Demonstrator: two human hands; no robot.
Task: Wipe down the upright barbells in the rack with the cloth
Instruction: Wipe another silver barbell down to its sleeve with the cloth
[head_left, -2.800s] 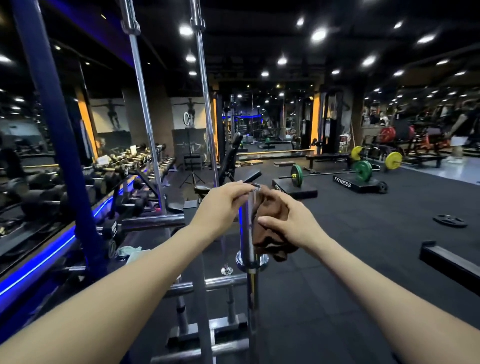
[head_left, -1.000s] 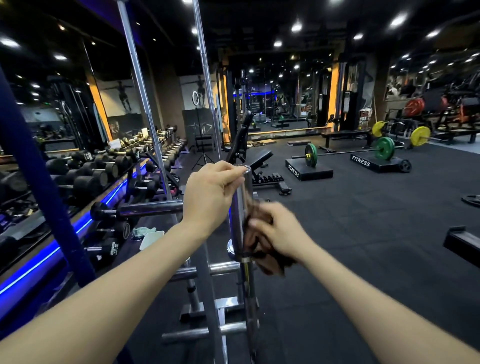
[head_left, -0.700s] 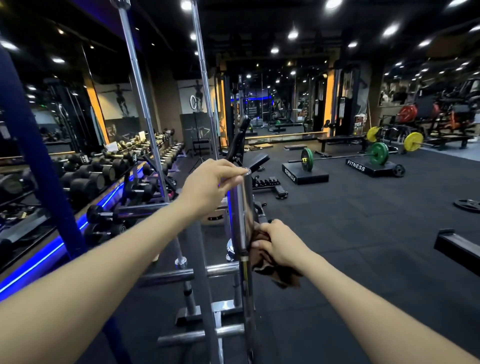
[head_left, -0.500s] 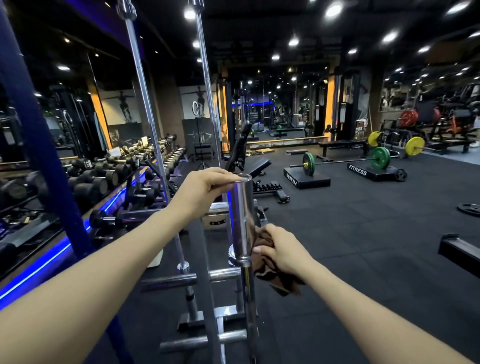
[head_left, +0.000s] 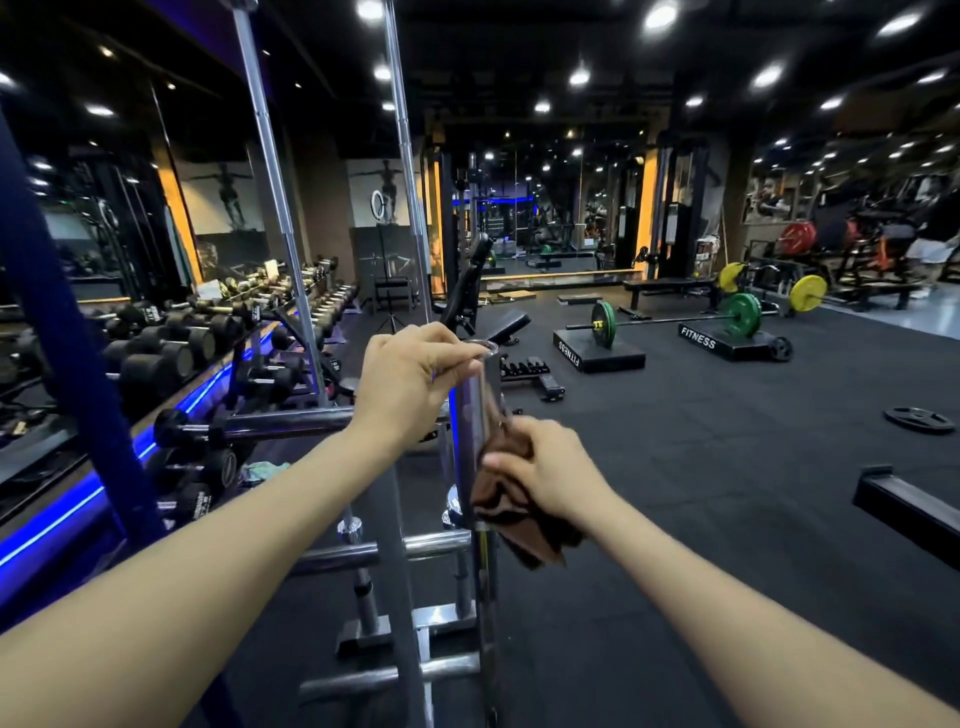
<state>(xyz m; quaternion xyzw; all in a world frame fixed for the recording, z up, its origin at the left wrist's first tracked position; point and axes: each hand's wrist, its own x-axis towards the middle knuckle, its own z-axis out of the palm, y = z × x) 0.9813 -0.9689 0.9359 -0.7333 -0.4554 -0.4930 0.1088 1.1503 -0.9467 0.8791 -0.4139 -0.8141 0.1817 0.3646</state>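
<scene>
Two hands on upright barbell (head_left: 474, 415), left hand (head_left: 410, 379) gripping top, right hand (head_left: 545, 470) pressing cloth (head_left: 511, 512) round sleeve

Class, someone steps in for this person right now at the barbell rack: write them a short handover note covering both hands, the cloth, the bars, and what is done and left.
Left hand grips the top of the nearest upright chrome barbell sleeve, steadying it.
Right hand holds the brown cloth bunched against that sleeve, just above its collar.
This sleeve is mid-wipe; how much is clean cannot be told.
The two tall upright steel bars behind stand untouched by either hand and look still to do, as does this bar's lower shaft.
</scene>
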